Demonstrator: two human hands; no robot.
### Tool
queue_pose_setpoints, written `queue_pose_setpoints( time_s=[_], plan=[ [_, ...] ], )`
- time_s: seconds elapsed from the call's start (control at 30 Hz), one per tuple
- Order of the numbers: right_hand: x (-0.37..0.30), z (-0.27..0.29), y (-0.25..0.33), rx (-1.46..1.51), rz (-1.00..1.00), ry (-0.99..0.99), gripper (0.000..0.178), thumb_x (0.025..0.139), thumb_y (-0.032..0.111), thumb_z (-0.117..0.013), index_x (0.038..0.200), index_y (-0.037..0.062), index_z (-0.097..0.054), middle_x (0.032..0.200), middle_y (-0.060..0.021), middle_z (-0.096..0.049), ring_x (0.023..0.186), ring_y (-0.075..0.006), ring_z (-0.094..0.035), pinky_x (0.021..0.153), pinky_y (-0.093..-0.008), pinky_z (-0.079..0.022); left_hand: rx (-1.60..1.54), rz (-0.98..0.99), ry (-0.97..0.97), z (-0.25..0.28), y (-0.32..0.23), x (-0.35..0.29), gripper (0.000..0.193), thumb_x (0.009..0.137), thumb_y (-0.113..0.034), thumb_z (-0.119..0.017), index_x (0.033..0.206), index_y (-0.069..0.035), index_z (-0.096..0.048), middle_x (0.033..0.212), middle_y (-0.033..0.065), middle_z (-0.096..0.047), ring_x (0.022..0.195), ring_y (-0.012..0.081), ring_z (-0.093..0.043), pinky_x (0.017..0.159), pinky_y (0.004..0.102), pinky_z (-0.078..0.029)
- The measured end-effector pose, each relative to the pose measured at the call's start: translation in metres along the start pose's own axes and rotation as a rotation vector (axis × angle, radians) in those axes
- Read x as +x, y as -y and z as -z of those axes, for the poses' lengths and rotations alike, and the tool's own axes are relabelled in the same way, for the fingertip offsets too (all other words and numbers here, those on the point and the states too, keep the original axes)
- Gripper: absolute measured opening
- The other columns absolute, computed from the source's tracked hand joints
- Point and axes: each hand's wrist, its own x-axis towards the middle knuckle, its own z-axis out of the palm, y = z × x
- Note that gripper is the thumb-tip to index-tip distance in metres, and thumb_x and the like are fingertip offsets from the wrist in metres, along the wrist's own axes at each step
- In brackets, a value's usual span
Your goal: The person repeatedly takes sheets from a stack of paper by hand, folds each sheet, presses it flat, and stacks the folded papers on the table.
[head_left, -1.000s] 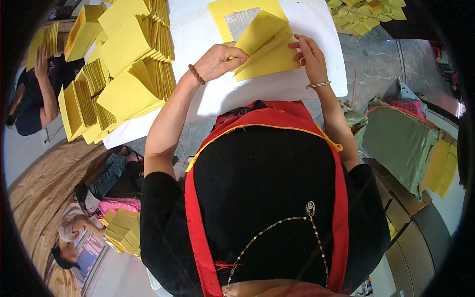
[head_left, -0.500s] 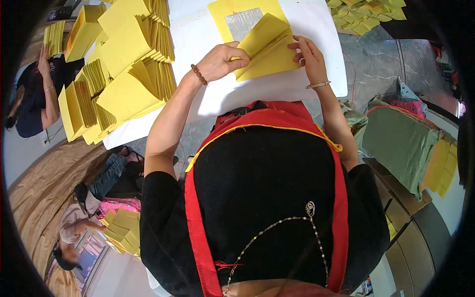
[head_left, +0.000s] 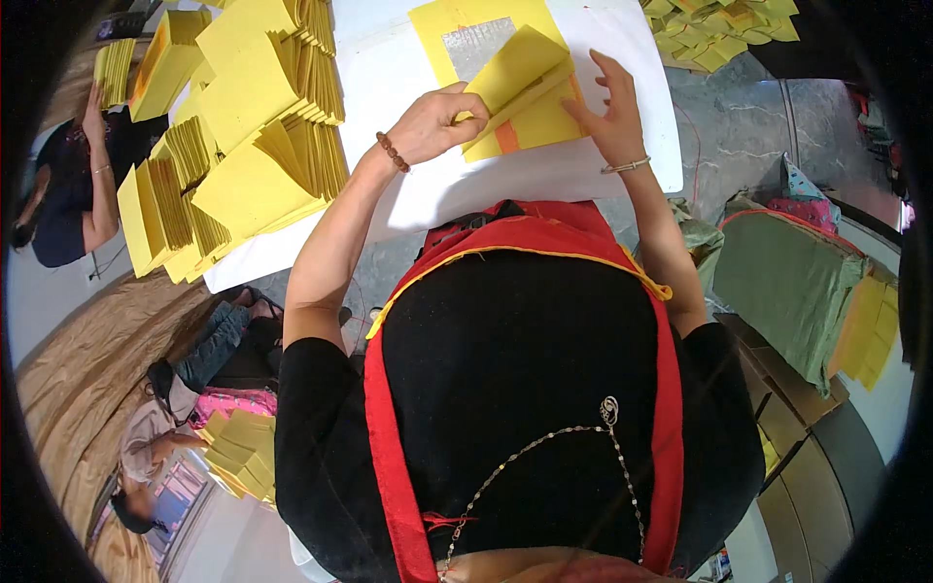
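Observation:
A yellow paper sheet (head_left: 520, 83) with a silver foil square and an orange strip lies folded on the white table (head_left: 389, 58) in front of me. My left hand (head_left: 439, 121), wearing a bead bracelet, pinches the folded sheet's left edge. My right hand (head_left: 612, 112), with a thin bangle at the wrist, presses its fingertips on the right side of the same fold. A flat yellow sheet lies under the folded one.
Stacks of folded yellow paper (head_left: 243, 126) crowd the table's left side. A heap of folded pieces (head_left: 719, 29) lies at the far right. Other people sit at the left (head_left: 68, 185) and lower left (head_left: 155, 447). A green sack (head_left: 797, 282) stands at right.
The upper flap of the sheet has been folded down further. My left hand has slid a little to the right along the fold; my right hand's fingers have spread over the right edge.

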Motion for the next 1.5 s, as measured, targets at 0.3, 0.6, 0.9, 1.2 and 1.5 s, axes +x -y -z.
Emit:
queue_pose_setpoints(
  time_s=[0.3,0.6,0.9,1.2,1.5],
  plan=[
    [0.018,-0.009,0.006,-0.01,0.164,0.148,0.076,0.068,0.004,-0.069,0.135,0.0096,-0.032,0.13,-0.0099,-0.041,0.12,-0.0244,-0.042,0.091,-0.0354,-0.044,0.328,-0.242,-0.169,-0.017,-0.016,-0.004,0.016,0.08,-0.021,-0.061,0.088,-0.008,-0.063,0.086,0.0092,-0.056,0.076,0.0263,-0.056,0.066,0.0356,-0.047],
    [0.002,-0.016,0.047,0.898,-0.532,-0.055,0.048,0.096,0.032,-0.037,0.137,0.0083,-0.031,0.132,-0.011,-0.042,0.113,-0.0182,-0.048,0.089,-0.0302,-0.044,0.61,-0.286,-0.24,-0.035,-0.021,-0.012,0.052,0.076,-0.026,-0.065,0.126,-0.019,-0.049,0.107,0.006,-0.053,0.085,0.0216,-0.053,0.073,0.0341,-0.045],
    [-0.003,0.007,0.05,0.717,-0.239,0.22,0.045,0.086,0.003,-0.05,0.13,-0.0018,-0.041,0.123,-0.0089,-0.052,0.111,-0.0135,-0.049,0.092,-0.0267,-0.04,0.469,-0.358,-0.628,0.015,-0.015,0.009,0.067,0.072,-0.029,-0.07,0.128,-0.006,-0.042,0.121,0.0156,-0.05,0.109,0.0302,-0.046,0.093,0.0393,-0.035],
    [0.026,0.069,0.119,0.089,0.168,0.551,0.041,0.087,0.005,-0.05,0.128,0.005,-0.046,0.108,-0.0073,-0.061,0.096,-0.0121,-0.056,0.083,-0.0251,-0.045,-0.52,-0.048,-0.446,0.089,0.011,0.007,0.044,0.077,-0.009,-0.069,0.116,-0.001,-0.052,0.112,0.0082,-0.058,0.104,0.0151,-0.054,0.087,0.0319,-0.045],
    [0.012,0.01,0.034,0.643,-0.223,0.355,0.033,0.083,0.005,-0.062,0.115,-0.0003,-0.055,0.101,-0.0057,-0.062,0.091,-0.0109,-0.058,0.079,-0.0255,-0.046,-0.753,-0.07,-0.591,0.055,0.052,-0.013,0.034,0.077,-0.009,-0.069,0.108,-0.002,-0.057,0.102,0.0082,-0.063,0.095,0.0155,-0.059,0.082,0.0303,-0.047]
  ],
)
